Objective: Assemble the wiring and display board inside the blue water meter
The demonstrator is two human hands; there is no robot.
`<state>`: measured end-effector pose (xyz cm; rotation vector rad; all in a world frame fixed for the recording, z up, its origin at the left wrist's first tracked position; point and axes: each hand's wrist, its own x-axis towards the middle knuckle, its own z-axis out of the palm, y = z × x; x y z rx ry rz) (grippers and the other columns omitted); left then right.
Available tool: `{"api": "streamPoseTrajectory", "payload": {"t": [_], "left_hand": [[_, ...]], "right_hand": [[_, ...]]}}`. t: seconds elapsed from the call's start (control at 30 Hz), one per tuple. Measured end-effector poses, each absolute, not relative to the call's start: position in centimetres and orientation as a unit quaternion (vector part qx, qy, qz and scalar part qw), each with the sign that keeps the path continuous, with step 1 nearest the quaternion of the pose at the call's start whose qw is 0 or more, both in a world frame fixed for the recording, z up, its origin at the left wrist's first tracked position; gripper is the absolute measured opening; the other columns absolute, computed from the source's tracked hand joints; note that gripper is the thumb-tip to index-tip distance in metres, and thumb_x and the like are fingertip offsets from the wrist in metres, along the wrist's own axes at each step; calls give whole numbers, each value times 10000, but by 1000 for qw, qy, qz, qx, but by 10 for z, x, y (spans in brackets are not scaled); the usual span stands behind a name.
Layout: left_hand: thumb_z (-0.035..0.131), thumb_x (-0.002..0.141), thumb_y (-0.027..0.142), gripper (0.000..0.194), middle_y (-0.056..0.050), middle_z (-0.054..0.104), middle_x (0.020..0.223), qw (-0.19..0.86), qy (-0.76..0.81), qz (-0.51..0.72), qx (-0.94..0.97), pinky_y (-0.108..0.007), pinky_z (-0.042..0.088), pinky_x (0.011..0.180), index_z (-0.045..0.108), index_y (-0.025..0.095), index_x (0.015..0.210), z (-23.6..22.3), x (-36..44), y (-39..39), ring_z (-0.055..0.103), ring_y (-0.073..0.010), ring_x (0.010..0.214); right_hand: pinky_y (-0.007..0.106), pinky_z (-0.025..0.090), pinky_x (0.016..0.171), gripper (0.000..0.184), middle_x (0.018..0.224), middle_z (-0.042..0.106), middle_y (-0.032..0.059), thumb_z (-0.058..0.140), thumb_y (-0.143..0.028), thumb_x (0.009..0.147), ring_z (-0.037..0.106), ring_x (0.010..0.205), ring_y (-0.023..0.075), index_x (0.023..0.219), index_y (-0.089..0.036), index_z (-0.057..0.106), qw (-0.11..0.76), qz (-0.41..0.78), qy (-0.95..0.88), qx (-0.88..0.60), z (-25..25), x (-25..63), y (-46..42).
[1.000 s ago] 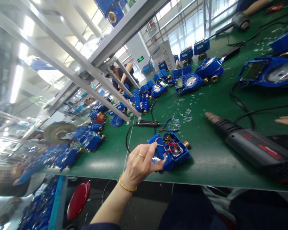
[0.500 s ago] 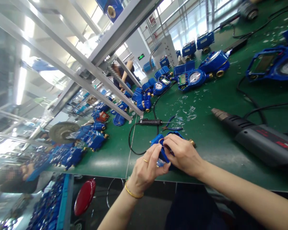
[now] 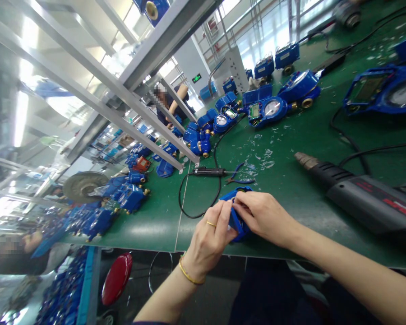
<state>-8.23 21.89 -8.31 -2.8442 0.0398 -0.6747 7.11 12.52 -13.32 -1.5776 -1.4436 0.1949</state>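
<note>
The blue housing sits on the worktop at lower centre, its long axis and inside hidden by two equally near hands. The left hand grips its left side; the right hand curls over it, its hold impossible to tell. At lower left, a bin contains blue parts.

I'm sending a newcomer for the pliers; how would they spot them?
On the green bench, look just beyond the left hand and right hand. By the tip of the slim black corded tool lie the pliers: unlike it, they have two spread blue handles.
</note>
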Motion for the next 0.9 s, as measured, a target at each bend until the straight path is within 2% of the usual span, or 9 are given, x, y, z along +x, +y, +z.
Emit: {"api": "streamPoseTrajectory", "payload": {"t": [0.13, 0.3, 0.5, 0.63, 0.77, 0.9], "left_hand": [[620, 918, 175, 506, -199, 648, 1169, 100, 22, -223, -969, -339, 573, 963, 446, 34, 1372, -79, -84, 219, 638, -257, 1101], [656, 897, 160, 534, -157, 637, 1199, 75, -21, -233, -969, -318, 556, 990, 447, 97, 1384, -75, -92, 230, 621, -224, 1139], [723, 837, 129, 475, -109, 649, 1159, -21, -54, -272, -961, -246, 553, 951, 518, 130, 1266, -67, -95, 241, 632, -170, 1077], [732, 828, 128, 468, -92, 660, 1187, -82, -73, -295, -949, -267, 534, 991, 523, 161, 1246, -67, -97, 247, 621, -170, 1130], [736, 834, 162, 468, -92, 657, 1214, -101, -79, -280, -951, -286, 542, 972, 529, 178, 1253, -72, -100, 251, 621, -178, 1136], [752, 828, 195, 484, -94, 653, 1213, -107, -97, -290, -946, -273, 565, 896, 533, 190, 1259, -75, -101, 254, 623, -186, 1125]], "right_hand": [[270, 314, 604, 270, 658, 504, -11, 433, -268, 985, 454, 593, 126, 731, -186, 470, 575, 159, -554, -580, -136, 77, 124], [251, 310, 536, 343, 608, 431, -32, 481, -431, 946, 388, 559, 114, 703, -190, 488, 665, 278, -437, -538, -143, 92, 120], [242, 305, 541, 449, 620, 389, -40, 547, -572, 890, 360, 570, 103, 678, -190, 445, 695, 340, -373, -512, -148, 103, 120], [255, 266, 523, 488, 566, 352, -46, 589, -546, 871, 332, 544, 102, 591, -195, 398, 664, 260, -390, -582, -152, 103, 126], [278, 325, 582, 385, 649, 461, -10, 577, -419, 898, 425, 596, 130, 602, -188, 492, 611, 95, -418, -666, -157, 107, 128], [300, 401, 678, 191, 862, 561, 48, 559, -319, 929, 521, 714, 162, 836, -173, 641, 587, -64, -399, -702, -144, 106, 115]]}}
